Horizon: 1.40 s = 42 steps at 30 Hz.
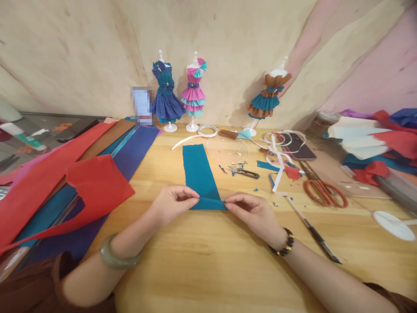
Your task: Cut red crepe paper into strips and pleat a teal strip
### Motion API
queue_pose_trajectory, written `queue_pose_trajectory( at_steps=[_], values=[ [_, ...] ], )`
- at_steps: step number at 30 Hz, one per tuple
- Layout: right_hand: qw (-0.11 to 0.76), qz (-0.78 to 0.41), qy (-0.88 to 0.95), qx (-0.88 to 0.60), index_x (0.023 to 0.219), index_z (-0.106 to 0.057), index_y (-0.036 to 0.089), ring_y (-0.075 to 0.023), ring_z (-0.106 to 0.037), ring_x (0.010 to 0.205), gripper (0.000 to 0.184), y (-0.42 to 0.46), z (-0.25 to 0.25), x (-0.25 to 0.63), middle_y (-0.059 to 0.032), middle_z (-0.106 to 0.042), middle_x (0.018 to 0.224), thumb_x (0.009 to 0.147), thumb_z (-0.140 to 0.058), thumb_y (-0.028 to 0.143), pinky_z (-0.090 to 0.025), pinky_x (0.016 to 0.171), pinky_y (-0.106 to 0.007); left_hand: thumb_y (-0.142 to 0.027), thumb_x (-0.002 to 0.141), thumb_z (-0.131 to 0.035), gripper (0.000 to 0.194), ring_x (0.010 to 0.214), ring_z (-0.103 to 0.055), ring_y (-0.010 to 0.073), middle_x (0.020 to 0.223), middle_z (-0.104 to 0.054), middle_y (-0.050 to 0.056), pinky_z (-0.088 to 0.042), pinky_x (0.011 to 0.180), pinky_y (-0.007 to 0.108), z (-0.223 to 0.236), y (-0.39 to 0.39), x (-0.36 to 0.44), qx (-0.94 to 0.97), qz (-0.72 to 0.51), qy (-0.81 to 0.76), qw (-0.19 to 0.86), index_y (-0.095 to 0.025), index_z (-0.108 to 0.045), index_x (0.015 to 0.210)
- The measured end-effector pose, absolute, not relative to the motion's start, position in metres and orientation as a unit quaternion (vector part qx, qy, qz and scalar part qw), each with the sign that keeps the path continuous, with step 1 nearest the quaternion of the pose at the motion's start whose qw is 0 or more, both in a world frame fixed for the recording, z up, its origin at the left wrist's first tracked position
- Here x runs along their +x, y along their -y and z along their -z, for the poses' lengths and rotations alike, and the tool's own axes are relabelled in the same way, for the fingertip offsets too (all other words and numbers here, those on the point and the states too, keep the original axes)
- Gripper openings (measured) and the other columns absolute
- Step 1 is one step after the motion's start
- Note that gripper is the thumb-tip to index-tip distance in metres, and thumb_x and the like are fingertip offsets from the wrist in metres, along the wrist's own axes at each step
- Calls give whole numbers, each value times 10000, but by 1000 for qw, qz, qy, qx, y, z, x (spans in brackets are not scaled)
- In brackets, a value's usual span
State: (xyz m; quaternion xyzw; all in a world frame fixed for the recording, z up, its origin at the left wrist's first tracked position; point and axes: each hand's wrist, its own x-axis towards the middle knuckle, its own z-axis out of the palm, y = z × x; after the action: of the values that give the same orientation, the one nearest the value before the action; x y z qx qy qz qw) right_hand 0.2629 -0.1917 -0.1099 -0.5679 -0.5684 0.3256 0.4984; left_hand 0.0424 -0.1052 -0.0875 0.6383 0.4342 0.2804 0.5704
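Observation:
A teal strip of crepe paper (pixel 200 169) lies on the wooden table, its near end folded over into a narrow band. My left hand (pixel 174 202) pinches the left end of that fold between thumb and fingers. At the fold's right end, my right hand (pixel 252 213) grips the paper the same way. Beyond the strip stand small dress forms in ruffled paper: a blue and teal dress (pixel 167 93), a pink and aqua dress (pixel 194 93) and a brown and teal dress (pixel 267 98). Thread snips (pixel 246 172) rest just right of the strip among scraps.
Orange-handled scissors (pixel 325 192) and a pen (pixel 317 237) lie to the right, near a dark phone (pixel 298 146). White tape (pixel 207 131) and a clear round dish (pixel 227 150) sit behind the strip. Red crepe paper (pixel 97 184) and other coloured sheets cover the left side.

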Motion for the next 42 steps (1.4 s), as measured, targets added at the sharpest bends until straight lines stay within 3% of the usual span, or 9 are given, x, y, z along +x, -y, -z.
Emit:
queue_pose_trajectory(
  at_steps=[5,7,12,18,26,33,42],
  values=[
    [505,-217,641,-536,886,-733,227,-184,-694,752,99,192,105,262,-46,-755,835,809,-673,245,-574,708,-326,-283,686,-678,315,719,-666,152,789,-729,30,-533,662,246,85,107,40,709,-277,-400,511,-172,-703,980],
    [495,-149,700,-494,978,-718,244,-178,-675,763,175,193,102,260,-45,-747,842,841,-632,177,-558,707,-332,-251,716,-653,323,788,-669,160,839,-728,38,-533,743,267,83,109,40,756,-271,-371,466,-175,-698,1027],
    [441,-48,788,-428,1207,-616,256,-183,-636,790,386,197,99,257,-45,-728,852,855,-603,100,-527,695,-341,-256,764,-670,218,791,-642,165,827,-715,46,-509,737,284,85,116,43,849,-253,-269,377,-183,-732,959],
    [420,-15,808,-412,1294,-540,263,-184,-625,799,461,199,101,257,-30,-715,821,865,-596,104,-503,698,-340,-195,797,-645,105,739,-635,143,766,-702,41,-497,710,269,88,117,45,861,-277,-226,361,-165,-739,834],
    [398,-51,809,-430,1225,-578,228,-201,-620,857,375,198,103,251,-63,-712,921,856,-644,224,-496,767,-373,-195,830,-613,127,763,-623,157,775,-703,42,-483,720,289,90,120,46,876,-283,-221,321,-179,-738,818],
    [394,-61,799,-451,964,-675,202,-179,-577,776,107,198,103,245,-53,-686,831,884,-604,202,-472,717,-349,-219,863,-588,148,769,-619,153,787,-714,22,-467,764,304,90,124,47,900,-264,-218,271,-201,-735,862],
    [414,-71,783,-460,919,-690,224,-171,-586,751,112,197,102,247,-47,-679,800,890,-585,199,-487,704,-339,-251,874,-593,155,764,-654,163,792,-755,11,-460,757,308,93,120,44,898,-249,-249,263,-224,-745,862]
  ],
)
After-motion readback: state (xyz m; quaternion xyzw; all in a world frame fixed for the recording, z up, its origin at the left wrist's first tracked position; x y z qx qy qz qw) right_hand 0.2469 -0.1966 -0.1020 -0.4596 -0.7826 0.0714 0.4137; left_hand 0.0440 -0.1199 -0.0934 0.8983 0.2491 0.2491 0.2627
